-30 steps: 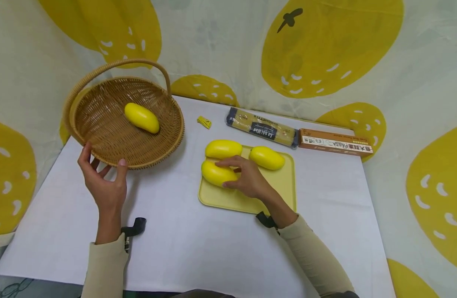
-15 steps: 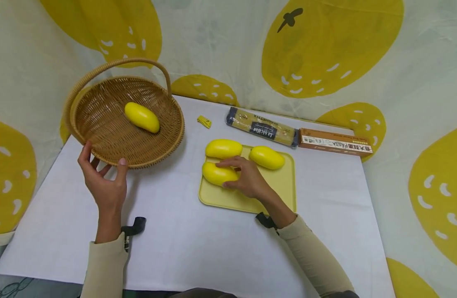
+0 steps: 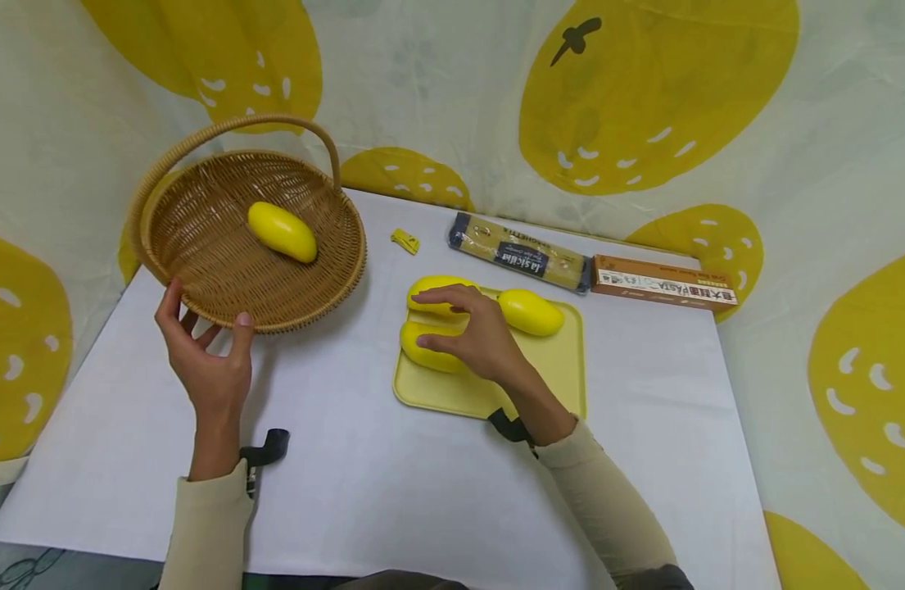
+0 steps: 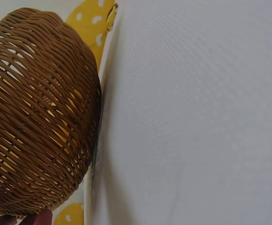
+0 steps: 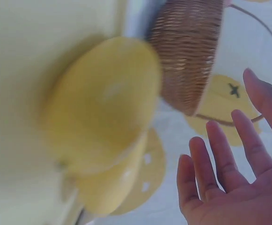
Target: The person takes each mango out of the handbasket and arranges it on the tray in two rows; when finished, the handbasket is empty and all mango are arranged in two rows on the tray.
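My left hand (image 3: 212,377) grips the near rim of a brown wicker basket (image 3: 223,291), thumb and fingers at its edge; only its fingertips show in the left wrist view. One yellow mango (image 3: 282,232) lies inside the basket. On a pale yellow tray (image 3: 452,396) are three more: a front mango (image 3: 423,356), a back-left mango (image 3: 432,284) and a right mango (image 3: 531,313). Over the two left ones hovers my right hand (image 3: 481,336), partly covering them. The right wrist view shows its fingers (image 5: 222,157) spread and holding nothing, apart from the fruit.
Behind the tray lie a spaghetti packet (image 3: 522,252) and a pasta box (image 3: 662,281). A small yellow wrapper (image 3: 404,241) sits between basket and tray. White cloth covers the table (image 3: 364,492), and a patterned curtain (image 3: 452,82) hangs close behind it.
My right hand has come off the front mango, its fingers opening and moving slightly back and left above the fruit. The mangoes stay put, and my left hand keeps its place on the basket.
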A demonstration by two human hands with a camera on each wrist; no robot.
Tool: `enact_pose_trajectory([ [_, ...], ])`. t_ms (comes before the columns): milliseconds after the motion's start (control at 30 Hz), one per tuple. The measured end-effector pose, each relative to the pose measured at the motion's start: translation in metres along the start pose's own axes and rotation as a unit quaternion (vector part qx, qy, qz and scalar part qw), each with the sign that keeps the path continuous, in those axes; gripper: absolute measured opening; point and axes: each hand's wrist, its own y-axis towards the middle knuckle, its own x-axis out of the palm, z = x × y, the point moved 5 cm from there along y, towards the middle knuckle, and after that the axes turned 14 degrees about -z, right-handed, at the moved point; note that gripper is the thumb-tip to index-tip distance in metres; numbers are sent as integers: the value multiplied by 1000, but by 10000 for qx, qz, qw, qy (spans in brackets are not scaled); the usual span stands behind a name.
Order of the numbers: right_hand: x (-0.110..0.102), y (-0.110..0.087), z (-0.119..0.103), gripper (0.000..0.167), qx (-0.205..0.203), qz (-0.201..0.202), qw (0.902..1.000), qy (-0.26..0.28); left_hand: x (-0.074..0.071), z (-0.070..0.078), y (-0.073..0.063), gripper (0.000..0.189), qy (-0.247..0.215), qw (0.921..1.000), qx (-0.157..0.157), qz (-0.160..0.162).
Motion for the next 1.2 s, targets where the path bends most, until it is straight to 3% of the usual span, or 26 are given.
enact_pose_trajectory([
  [133,4,15,-20,53,-362,293,9986,251,-2,-15,1,85,90,9999,56,-51],
  [233,10,29,-33,56,-570,479,9966,342,-2,-15,1,85,80,9999,70,-49],
  [533,34,73,-65,64,-1040,632,9919,365,2,22,-4,80,-53,10000,-24,7],
  [667,43,90,-77,65,-1222,635,9902,213,2,29,-5,79,-104,9999,-22,7],
  [967,61,134,-88,70,-1106,382,9930,-133,1,31,-5,80,-127,9999,-48,-27],
  [1200,72,169,-90,74,-553,148,9963,-645,2,29,-5,80,-166,9997,-165,14],
])
